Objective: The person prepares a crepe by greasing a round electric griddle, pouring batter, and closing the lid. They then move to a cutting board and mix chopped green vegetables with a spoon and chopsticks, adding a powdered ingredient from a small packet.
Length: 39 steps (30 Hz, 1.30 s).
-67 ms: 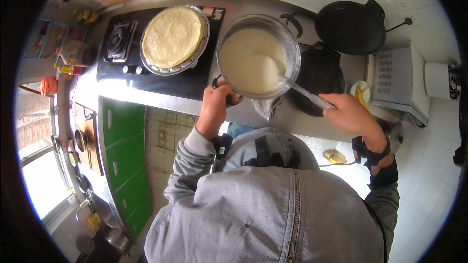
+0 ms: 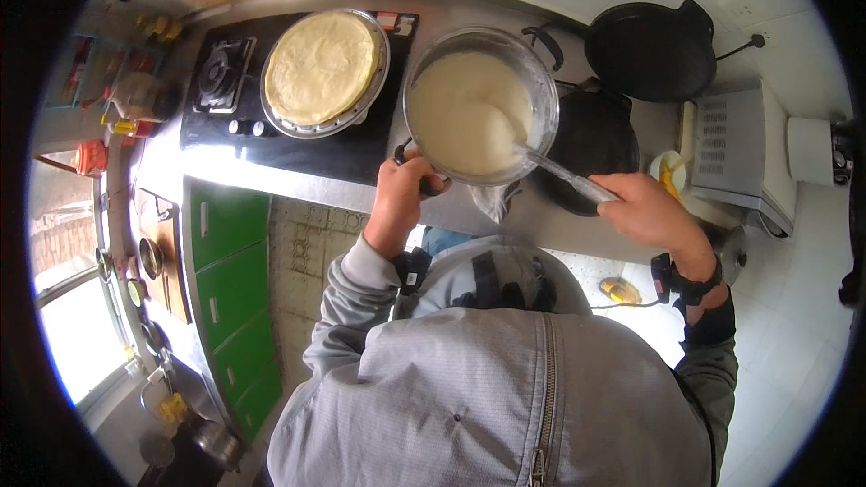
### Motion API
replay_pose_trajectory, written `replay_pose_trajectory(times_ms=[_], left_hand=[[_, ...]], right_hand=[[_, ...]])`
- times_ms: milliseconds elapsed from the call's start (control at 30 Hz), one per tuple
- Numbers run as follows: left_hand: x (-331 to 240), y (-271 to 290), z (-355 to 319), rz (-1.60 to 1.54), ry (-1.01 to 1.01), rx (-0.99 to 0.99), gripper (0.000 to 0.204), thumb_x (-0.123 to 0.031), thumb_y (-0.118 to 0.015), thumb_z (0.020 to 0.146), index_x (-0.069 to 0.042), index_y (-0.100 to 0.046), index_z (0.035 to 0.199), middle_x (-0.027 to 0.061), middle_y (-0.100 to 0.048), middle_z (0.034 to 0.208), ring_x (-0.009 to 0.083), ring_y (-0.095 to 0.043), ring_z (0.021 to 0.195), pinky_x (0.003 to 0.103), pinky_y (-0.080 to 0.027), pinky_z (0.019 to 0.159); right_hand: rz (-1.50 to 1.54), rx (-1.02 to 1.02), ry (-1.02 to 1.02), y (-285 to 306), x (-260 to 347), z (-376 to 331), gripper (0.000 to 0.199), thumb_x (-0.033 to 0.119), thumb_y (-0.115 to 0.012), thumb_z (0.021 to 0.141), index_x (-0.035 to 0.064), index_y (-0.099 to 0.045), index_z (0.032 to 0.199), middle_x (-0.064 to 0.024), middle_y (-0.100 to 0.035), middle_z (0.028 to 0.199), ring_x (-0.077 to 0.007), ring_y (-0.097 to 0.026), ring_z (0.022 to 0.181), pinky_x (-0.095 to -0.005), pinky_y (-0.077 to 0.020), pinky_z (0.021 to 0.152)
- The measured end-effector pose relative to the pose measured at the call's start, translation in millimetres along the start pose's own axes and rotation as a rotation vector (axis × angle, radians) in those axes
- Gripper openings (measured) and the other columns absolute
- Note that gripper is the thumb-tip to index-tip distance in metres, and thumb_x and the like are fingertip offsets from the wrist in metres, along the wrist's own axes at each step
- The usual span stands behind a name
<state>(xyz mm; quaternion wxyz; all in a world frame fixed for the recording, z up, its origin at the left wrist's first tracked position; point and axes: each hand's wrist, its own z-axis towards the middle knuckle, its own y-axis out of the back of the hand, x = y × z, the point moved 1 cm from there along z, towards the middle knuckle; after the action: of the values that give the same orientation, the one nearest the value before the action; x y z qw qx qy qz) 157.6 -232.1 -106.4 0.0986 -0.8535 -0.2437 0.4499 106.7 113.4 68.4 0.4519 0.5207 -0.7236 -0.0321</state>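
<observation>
A steel pot (image 2: 547,81) of pale, creamy batter (image 2: 456,95) is in front of me. My left hand (image 2: 402,188) is closed around its near black handle. The pot's other black handle (image 2: 544,45) points away to the far right. My right hand (image 2: 651,215) grips the metal handle of a ladle (image 2: 564,171), which slants over the pot's right rim. Batter covers the ladle's bowl, so only its rounded outline shows. On the left, a stack of thin round pancakes (image 2: 320,68) lies on a perforated metal tray (image 2: 316,133) over the black stove.
A black round griddle (image 2: 591,149) lies right of the pot, partly under my right hand's reach. Its raised black lid (image 2: 649,52) stands behind it. A small white bowl (image 2: 657,165) and a toaster oven (image 2: 726,149) are farther right. Green cabinets (image 2: 225,225) line the left.
</observation>
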Motion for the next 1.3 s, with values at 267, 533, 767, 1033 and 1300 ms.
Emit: replay_pose_trajectory(times_ms=[267, 533, 767, 1033, 1300], left_hand=[[-7, -8, -17, -0.044, -0.006, -0.002, 0.016, -0.005, -0.059, 0.09, 0.006, -0.072, 0.09, 0.0076, -0.063, 0.074, 0.0164, -0.06, 0.066, 0.028, -0.047, 0.063], [-3, -6, -13, 0.009, -0.011, 0.032, 0.018, -0.008, -0.061, 0.09, 0.003, -0.075, 0.094, 0.0063, -0.064, 0.074, 0.0157, -0.061, 0.067, 0.027, -0.045, 0.061], [-5, -20, -17, 0.004, -0.018, 0.045, 0.014, -0.007, -0.061, 0.09, 0.003, -0.069, 0.085, 0.007, -0.064, 0.075, 0.0165, -0.061, 0.067, 0.028, -0.045, 0.062], [1, -29, -18, 0.027, 0.004, 0.061, 0.013, -0.006, -0.06, 0.09, 0.002, -0.067, 0.084, 0.0075, -0.062, 0.076, 0.0173, -0.06, 0.068, 0.029, -0.046, 0.064], [11, -30, -19, 0.074, 0.02, 0.059, 0.02, -0.009, -0.06, 0.092, 0.005, -0.074, 0.095, 0.0068, -0.063, 0.075, 0.0169, -0.062, 0.068, 0.03, -0.056, 0.069]], right_hand=[[0.61, 0.133, -0.204, -2, -13, 6, 0.043, 0.009, -0.056, 0.101, 0.0011, -0.071, 0.14, 0.0051, -0.052, 0.068, -0.002, -0.039, 0.05, -0.0224, -0.0287, 0.045], [0.291, -0.21, 0.042, -9, -28, -19, 0.051, 0.013, -0.06, 0.103, 0.0014, -0.062, 0.152, -0.0003, -0.06, 0.073, -0.0093, -0.054, 0.059, -0.0294, -0.043, 0.054], [-0.291, -0.477, 0.047, -14, -26, -37, 0.053, 0.018, -0.064, 0.102, 0.0033, -0.061, 0.153, -0.0228, -0.07, 0.079, -0.0325, -0.071, 0.065, -0.0419, -0.0529, 0.063], [0.002, -0.36, 0.013, -25, -46, -40, 0.051, 0.016, -0.064, 0.102, -0.0009, -0.063, 0.15, -0.0152, -0.068, 0.074, -0.0238, -0.065, 0.058, -0.0375, -0.0497, 0.058], [0.8, -0.033, -0.273, -1, -48, -61, 0.039, 0.011, -0.059, 0.105, -0.0007, -0.07, 0.14, 0.0005, -0.058, 0.072, -0.0046, -0.042, 0.049, -0.0228, -0.0337, 0.045]])
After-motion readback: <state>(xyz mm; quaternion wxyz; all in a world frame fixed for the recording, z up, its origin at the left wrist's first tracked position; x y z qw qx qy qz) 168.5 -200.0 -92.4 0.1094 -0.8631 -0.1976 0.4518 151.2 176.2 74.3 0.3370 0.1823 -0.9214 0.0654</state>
